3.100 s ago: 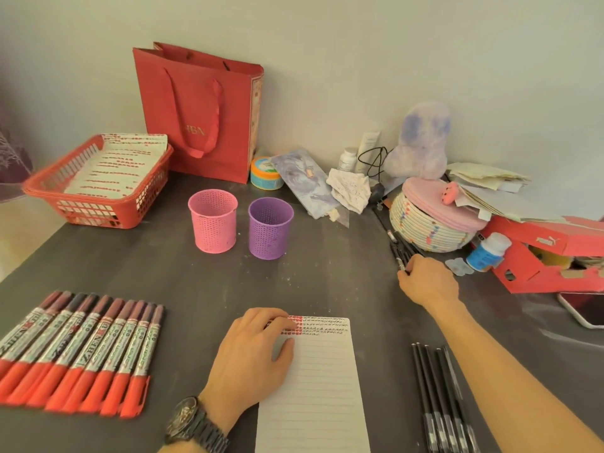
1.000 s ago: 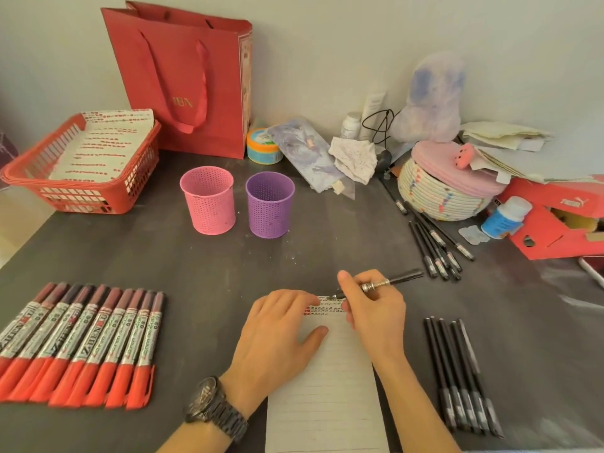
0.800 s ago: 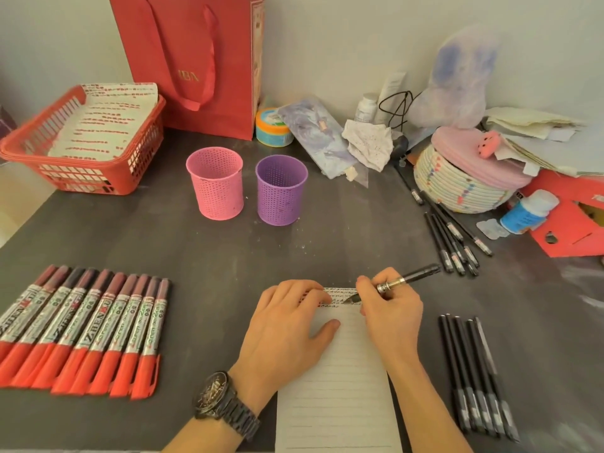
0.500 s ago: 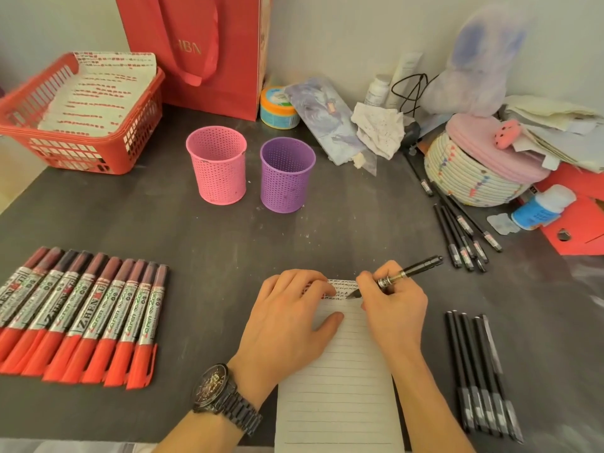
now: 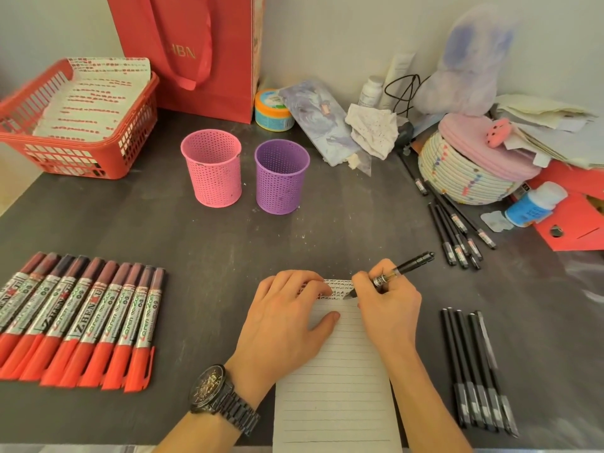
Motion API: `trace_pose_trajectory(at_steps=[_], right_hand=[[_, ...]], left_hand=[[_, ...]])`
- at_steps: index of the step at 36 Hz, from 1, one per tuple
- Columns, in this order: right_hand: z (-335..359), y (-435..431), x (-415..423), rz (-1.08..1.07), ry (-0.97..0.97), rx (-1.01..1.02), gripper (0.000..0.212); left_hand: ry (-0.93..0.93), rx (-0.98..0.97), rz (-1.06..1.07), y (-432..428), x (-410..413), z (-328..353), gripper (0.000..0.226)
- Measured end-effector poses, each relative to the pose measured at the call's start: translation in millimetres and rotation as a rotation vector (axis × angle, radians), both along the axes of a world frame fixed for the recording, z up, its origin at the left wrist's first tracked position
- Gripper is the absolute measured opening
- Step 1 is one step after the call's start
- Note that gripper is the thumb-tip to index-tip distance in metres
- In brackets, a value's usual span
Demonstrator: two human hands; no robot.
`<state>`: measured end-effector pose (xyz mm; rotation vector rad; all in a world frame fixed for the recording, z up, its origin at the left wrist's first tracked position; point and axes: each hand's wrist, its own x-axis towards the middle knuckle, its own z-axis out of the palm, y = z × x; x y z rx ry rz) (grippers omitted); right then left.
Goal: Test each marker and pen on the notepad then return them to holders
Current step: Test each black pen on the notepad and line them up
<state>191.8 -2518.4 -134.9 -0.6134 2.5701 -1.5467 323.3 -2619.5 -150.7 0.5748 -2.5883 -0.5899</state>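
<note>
A lined notepad (image 5: 336,387) lies at the front of the dark table, its top rows filled with small red and black marks. My left hand (image 5: 287,318) lies flat on the pad, fingers straight. My right hand (image 5: 389,305) grips a black pen (image 5: 405,268) with the tip on the pad's top right corner. Several red markers (image 5: 78,318) lie in a row at the left. Black pens lie in two groups: one (image 5: 477,371) at the right front, one (image 5: 457,230) farther back. A pink holder (image 5: 212,168) and a purple holder (image 5: 281,176) stand upright behind the pad.
A red basket (image 5: 75,152) with marked sheets stands at the back left, a red paper bag (image 5: 202,50) behind it. At the back right are a woven lidded basket (image 5: 470,171), a small blue-labelled bottle (image 5: 532,204), a red box (image 5: 575,223), papers and clutter.
My right hand took a black pen from the far group and brought it to the notepad's top edge. Over the last second it stays there writing. The view has tilted down.
</note>
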Motion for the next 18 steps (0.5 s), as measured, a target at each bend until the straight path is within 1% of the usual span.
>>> trace_pose_trajectory(at_steps=[10, 14, 18], right_hand=[[-3, 0, -2, -0.005, 0.004, 0.004, 0.034], [0, 1, -1, -0.036, 0.005, -0.083, 0.036], [7, 5, 3, -0.002, -0.093, -0.202, 0.039]], left_hand=[[0.010, 0.013, -0.004, -1, 0, 0, 0.032], [0.011, 0.010, -0.013, 0, 1, 1, 0.032], [0.053, 0.036, -0.036, 2, 3, 8, 0.035]])
